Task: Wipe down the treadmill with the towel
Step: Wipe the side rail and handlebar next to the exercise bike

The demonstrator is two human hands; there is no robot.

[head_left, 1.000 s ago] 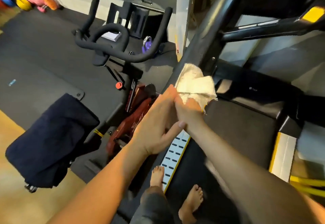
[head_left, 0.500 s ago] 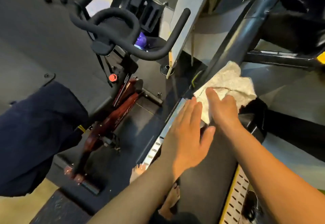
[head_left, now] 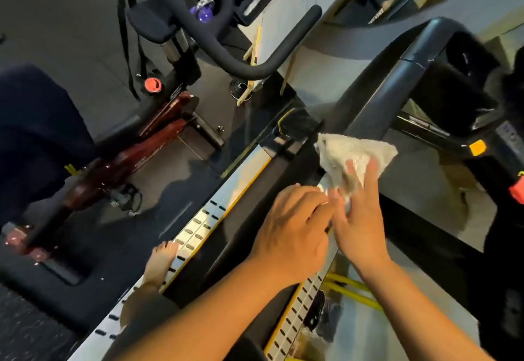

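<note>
A crumpled white towel lies at the front end of the treadmill's black belt, by the foot of the dark upright. My right hand presses down on the towel's near part with its fingers spread over the cloth. My left hand is beside it, its fingers curled onto the towel's near corner. The two hands touch. Slotted silver side rails run along both sides of the belt.
An exercise bike with black handlebars stands close on the left, a dark cloth draped over its seat. My bare foot rests on the left rail. Yellow bands lie right of the treadmill. A purple kettlebell sits beyond the bike.
The view has tipped down and closer. The towel and my right hand slid down from the upright to the belt's front end. My left hand, flat half a second ago, has curled onto the towel.
</note>
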